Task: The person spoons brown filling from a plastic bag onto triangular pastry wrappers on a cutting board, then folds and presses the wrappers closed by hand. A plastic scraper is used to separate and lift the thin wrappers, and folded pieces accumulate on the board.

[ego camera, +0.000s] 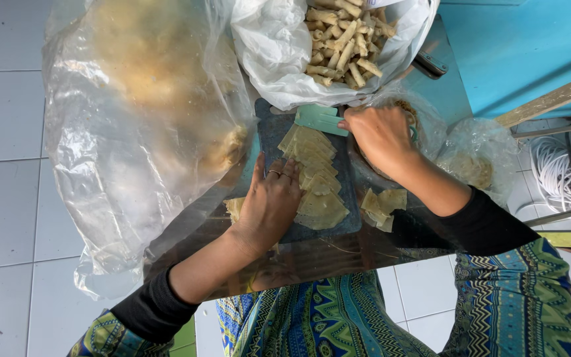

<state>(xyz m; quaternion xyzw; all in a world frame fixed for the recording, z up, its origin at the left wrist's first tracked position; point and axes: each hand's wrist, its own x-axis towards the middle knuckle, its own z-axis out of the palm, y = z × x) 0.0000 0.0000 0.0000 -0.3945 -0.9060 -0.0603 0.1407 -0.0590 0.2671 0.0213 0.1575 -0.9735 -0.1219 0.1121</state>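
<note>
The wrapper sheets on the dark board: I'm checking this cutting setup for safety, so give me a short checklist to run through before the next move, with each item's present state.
1. Left hand flat on the wrapper sheets: ok.
2. Right hand grips the green scraper: ok.
3. Left fingers apart from the scraper's edge: ok.
4. Dark board fully supported on the table: cannot tell.
5. Cut pieces lie off the board: ok.
6. Bag of rolls overhangs the board's far end: not ok.
</note>
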